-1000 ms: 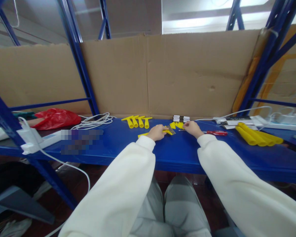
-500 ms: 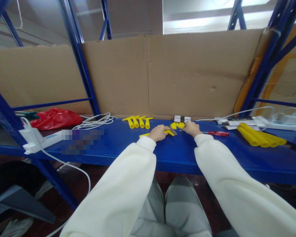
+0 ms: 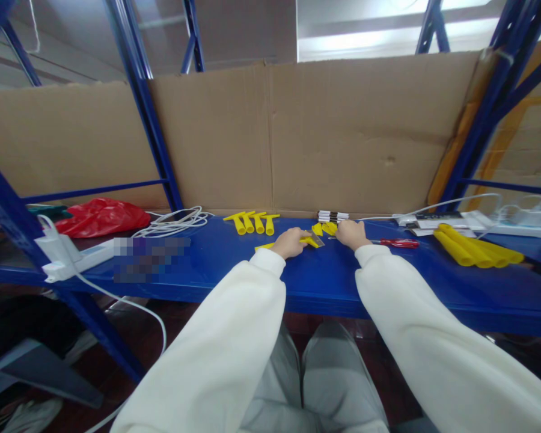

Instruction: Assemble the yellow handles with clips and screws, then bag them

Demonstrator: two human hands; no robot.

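My left hand (image 3: 289, 242) is closed around a yellow scraper (image 3: 309, 242), whose flat metal blade points right and whose long handle sticks out to the left of the hand. My right hand (image 3: 351, 234) is closed just right of the blade, fingers pinched. A thin metallic bit shows by its fingertips, too small to name. Two yellow plastic pieces (image 3: 328, 228) lie just beyond the hands, in front of a stack of white packs with black bands (image 3: 332, 217). Beside my right wrist lies a red-handled screwdriver (image 3: 400, 243), its shaft partly hidden.
Several yellow T-shaped scraper handles (image 3: 252, 223) stand in a row at left. Several yellow tubes (image 3: 475, 249) lie at right. A coiled white cable (image 3: 180, 221), red bag (image 3: 103, 216) and power strip (image 3: 88, 257) occupy the left. Cardboard (image 3: 324, 138) backs the blue shelf (image 3: 225, 273).
My right hand has shifted very slightly, its fingers turning a little near the blade. The left hand and the scraper look unchanged.
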